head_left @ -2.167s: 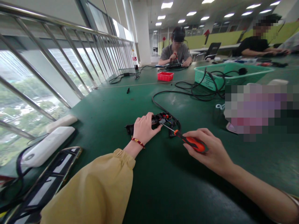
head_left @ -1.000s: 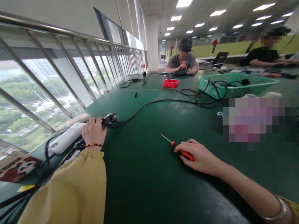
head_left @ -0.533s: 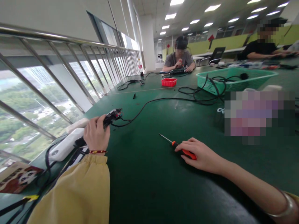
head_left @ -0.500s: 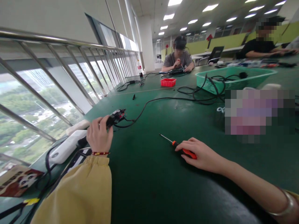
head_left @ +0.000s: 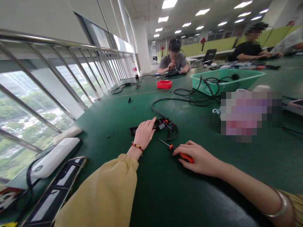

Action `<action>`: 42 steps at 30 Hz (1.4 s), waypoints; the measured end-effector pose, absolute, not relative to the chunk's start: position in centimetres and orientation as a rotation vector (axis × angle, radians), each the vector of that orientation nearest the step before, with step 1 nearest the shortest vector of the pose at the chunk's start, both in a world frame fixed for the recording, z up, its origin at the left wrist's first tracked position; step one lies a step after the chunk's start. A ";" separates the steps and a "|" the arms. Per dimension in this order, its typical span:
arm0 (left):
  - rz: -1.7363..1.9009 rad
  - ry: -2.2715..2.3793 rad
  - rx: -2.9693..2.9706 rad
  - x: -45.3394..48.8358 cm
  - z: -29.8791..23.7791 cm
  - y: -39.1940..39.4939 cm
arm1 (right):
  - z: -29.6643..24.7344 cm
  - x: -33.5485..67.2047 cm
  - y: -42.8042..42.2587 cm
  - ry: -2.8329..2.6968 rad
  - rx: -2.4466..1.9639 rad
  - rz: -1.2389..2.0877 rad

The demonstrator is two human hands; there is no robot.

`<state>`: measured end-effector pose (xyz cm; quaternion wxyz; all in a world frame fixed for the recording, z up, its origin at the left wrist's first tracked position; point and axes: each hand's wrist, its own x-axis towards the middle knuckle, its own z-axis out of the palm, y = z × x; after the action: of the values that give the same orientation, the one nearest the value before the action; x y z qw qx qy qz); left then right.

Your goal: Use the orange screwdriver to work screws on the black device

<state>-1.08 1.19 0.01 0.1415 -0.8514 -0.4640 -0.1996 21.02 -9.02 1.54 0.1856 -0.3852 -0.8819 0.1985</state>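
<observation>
This is an open-plan workshop floor in an office building: a long green table (head_left: 118, 107) runs beside a railed window wall (head_left: 47, 40) above treetops, under rows of ceiling panel lights (head_left: 169, 3). Near its front edge lie an opened black device (head_left: 163, 123) with bare wiring and an orange-handled screwdriver (head_left: 183, 155). Farther along stand a green basket (head_left: 227, 85) of cables and a red tray (head_left: 164, 84), and seated people (head_left: 174, 60) work at the far edge.

Left arm, in a yellow sleeve, extends forward. Left hand (head_left: 145, 132) lies palm down, fingers together and curled in a grasp (a beaded band at the wrist). Right forearm, bare, angles in from the right. Right hand (head_left: 199, 157) sits low, fingers closed in a grip.
</observation>
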 end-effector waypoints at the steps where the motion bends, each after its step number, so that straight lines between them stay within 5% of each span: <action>1: -0.584 -1.364 -2.446 -1.0 -0.1 1.7 | 1.6 21.0 -9.0 -2.486 -1.083 0.562; 11: -0.630 -1.645 -2.176 -4.4 0.3 1.3 | 1.2 21.2 -9.0 -2.508 -1.092 0.572; 20: -0.168 -2.103 -1.857 -13.4 1.4 -2.4 | 1.3 21.2 -9.3 -2.490 -1.056 0.558; 26: -0.106 -2.035 -1.993 -10.2 1.4 -4.1 | 0.6 21.7 -8.6 -2.223 -1.218 0.360; 42: -0.450 -1.634 -2.336 -6.1 0.7 -4.9 | 1.1 22.2 -8.2 -2.173 -1.371 0.478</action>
<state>-6.13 -4.87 0.73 0.1276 -0.8028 -0.5616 -0.1547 22.24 -8.18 1.08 0.2611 -0.5065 -0.8026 0.1766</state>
